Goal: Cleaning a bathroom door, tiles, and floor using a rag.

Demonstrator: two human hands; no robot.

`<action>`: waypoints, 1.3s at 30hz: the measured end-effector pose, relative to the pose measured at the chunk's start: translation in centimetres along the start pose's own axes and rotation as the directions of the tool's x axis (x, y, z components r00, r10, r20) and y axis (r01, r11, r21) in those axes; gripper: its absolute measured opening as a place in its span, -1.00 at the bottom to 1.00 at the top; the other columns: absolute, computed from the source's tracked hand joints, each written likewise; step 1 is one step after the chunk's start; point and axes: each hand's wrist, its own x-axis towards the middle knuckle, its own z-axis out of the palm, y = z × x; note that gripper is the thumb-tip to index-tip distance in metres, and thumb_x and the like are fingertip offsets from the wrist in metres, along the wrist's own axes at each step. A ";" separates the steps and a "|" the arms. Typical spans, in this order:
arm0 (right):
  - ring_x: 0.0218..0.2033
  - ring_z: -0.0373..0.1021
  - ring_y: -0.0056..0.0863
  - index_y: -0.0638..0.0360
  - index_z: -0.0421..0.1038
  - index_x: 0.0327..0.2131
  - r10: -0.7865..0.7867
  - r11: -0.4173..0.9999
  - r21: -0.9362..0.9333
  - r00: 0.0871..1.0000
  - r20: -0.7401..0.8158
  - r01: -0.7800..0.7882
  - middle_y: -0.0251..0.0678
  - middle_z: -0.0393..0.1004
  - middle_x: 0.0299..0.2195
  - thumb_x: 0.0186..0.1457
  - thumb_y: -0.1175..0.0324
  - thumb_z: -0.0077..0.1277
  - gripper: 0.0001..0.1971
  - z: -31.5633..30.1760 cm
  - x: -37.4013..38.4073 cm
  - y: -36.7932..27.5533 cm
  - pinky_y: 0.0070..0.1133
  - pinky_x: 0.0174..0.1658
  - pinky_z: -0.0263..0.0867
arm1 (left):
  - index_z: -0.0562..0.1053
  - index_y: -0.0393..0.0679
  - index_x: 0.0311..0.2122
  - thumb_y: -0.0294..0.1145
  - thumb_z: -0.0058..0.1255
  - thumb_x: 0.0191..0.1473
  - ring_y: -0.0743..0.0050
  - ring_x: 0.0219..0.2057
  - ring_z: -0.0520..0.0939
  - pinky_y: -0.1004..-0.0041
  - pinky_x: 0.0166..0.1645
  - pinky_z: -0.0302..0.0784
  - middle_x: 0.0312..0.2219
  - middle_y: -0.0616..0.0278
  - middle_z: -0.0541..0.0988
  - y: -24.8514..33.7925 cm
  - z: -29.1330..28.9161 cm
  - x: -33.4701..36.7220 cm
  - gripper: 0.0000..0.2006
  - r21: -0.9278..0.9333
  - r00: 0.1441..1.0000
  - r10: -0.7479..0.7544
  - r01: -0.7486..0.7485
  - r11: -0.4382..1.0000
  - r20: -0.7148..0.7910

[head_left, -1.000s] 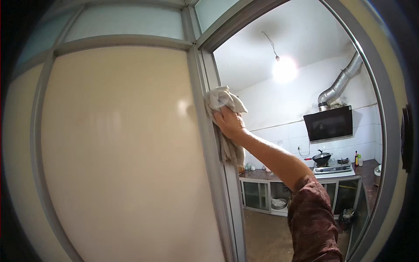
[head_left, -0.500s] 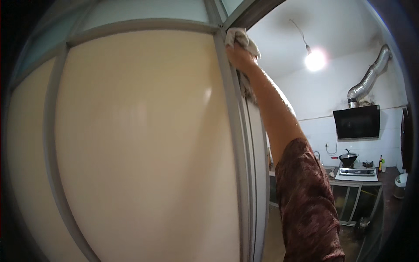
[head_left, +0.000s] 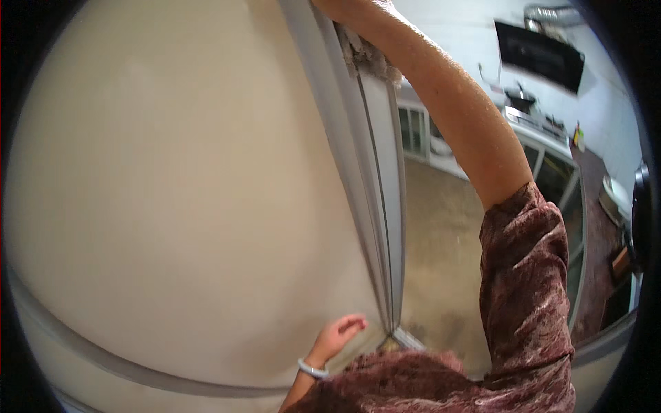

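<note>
My right arm reaches up along the grey metal frame [head_left: 330, 103] beside a large cream panel [head_left: 186, 186]. Only part of my right hand [head_left: 348, 8] shows at the upper edge; its fingers are cut off, so the cloth it held earlier is out of sight. Just below that wrist, a grey, shaggy piece of fabric [head_left: 368, 58] hangs against the frame. Low in front of the panel is my left hand [head_left: 337, 336], with a pale bracelet [head_left: 313, 369] at its wrist. Its fingers are loosely bent, apart from the thumb, and nothing is in them.
Beyond the frame lies a kitchen with a brown floor [head_left: 441, 241]. A black range hood [head_left: 540, 56] hangs over a gas stove [head_left: 537, 124] bearing a dark wok [head_left: 520, 98]. Bottles [head_left: 578, 138] stand on the dark counter [head_left: 589, 179] to the right.
The view has tilted down, taking the frame's upper corner and the cloth out of sight. My left hand has come into view at the bottom. My right arm stays raised.
</note>
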 end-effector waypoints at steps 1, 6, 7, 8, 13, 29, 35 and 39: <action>0.21 -0.01 0.06 0.38 -0.04 0.19 -0.189 0.978 -0.113 0.972 -0.138 0.174 0.20 0.09 0.14 0.19 0.01 -0.44 -0.34 0.7 -1.2 1.1 -0.23 0.25 -0.16 | 0.41 -0.30 -0.04 -0.40 -0.06 0.17 0.56 -0.13 0.54 0.55 0.01 0.40 -0.21 0.23 0.57 -0.1 -0.2 0.2 -0.72 -0.005 1.000 0.009 -0.009 1.000 0.021; 0.07 0.11 0.11 0.45 0.19 0.06 -0.275 0.930 -0.308 0.935 -0.223 0.200 0.20 0.23 0.01 0.20 0.09 -0.38 -0.43 3.8 -10.9 6.3 -0.17 0.16 -0.04 | 0.39 -0.31 -0.02 -0.45 -0.07 0.17 0.54 -0.14 0.54 0.55 0.00 0.41 -0.21 0.21 0.56 1.0 -0.6 0.2 -0.71 -0.102 0.995 -0.018 0.028 0.994 0.094; 0.07 0.11 0.11 0.45 0.19 0.06 -0.239 0.941 -0.291 0.948 -0.213 0.172 0.20 0.23 0.01 0.20 0.09 -0.38 -0.43 4.0 -12.5 6.7 -0.17 0.16 -0.04 | 0.39 -0.31 -0.02 -0.46 -0.07 0.16 0.52 -0.14 0.54 0.54 0.00 0.41 -0.22 0.21 0.57 1.8 -0.7 -0.1 -0.72 -0.096 0.996 -0.061 0.067 0.993 0.068; 0.04 0.15 0.08 0.45 0.28 -0.05 -0.199 0.974 -0.152 0.959 -0.201 0.170 0.20 0.25 -0.03 0.20 0.10 -0.37 -0.47 3.1 -15.0 6.8 -0.16 0.10 0.00 | 0.39 -0.31 -0.02 -0.48 -0.07 0.16 0.51 -0.15 0.55 0.54 -0.01 0.42 -0.22 0.20 0.57 1.7 -0.6 -0.1 -0.72 -0.087 0.994 -0.089 0.095 0.992 0.070; -0.06 0.23 -0.12 0.27 0.31 -0.08 0.128 0.991 -0.040 0.991 -0.045 -0.130 -0.05 0.34 -0.13 0.15 0.31 -0.21 -0.68 5.3 -33.8 10.1 -0.33 0.05 0.10 | 0.39 -0.33 -0.03 -0.49 -0.08 0.15 0.46 -0.14 0.56 0.50 0.00 0.42 -0.23 0.14 0.57 -1.2 -1.6 -3.2 -0.72 -0.043 0.990 -0.139 0.140 0.989 0.019; 0.03 0.15 0.06 0.42 0.32 -0.09 0.725 0.688 0.158 0.673 -0.145 -0.708 0.17 0.25 -0.01 0.17 0.26 -0.32 -0.59 8.6 -53.1 9.6 -0.27 0.13 -0.01 | 0.38 -0.35 -0.04 -0.42 -0.08 0.17 0.47 -0.16 0.55 0.48 -0.01 0.44 -0.21 0.13 0.56 -7.9 -2.4 -7.3 -0.71 -0.042 0.956 -0.291 0.290 0.956 -0.033; -0.47 0.25 -0.25 0.29 0.28 -0.59 0.324 0.930 0.222 0.939 -0.119 -0.293 -0.15 0.28 -0.60 0.17 0.27 -0.26 -0.66 5.9 -30.6 6.8 -0.35 -0.37 0.09 | 0.38 -0.36 -0.05 -0.40 -0.06 0.16 0.41 -0.18 0.58 0.50 -0.04 0.45 -0.23 0.08 0.57 -9.2 -2.7 -7.6 -0.70 -0.018 0.958 -0.273 0.273 0.962 -0.092; -0.21 0.30 0.00 0.42 0.42 -0.42 0.214 0.965 0.163 0.976 -0.044 -0.204 0.11 0.41 -0.34 0.18 0.18 -0.32 -0.56 4.9 -21.6 5.9 -0.22 -0.10 0.15 | 0.39 -0.33 -0.05 -0.41 -0.05 0.15 0.46 -0.18 0.58 0.51 -0.04 0.46 -0.23 0.11 0.58 -9.1 -2.5 -8.1 -0.71 -0.019 0.952 -0.284 0.284 0.959 -0.113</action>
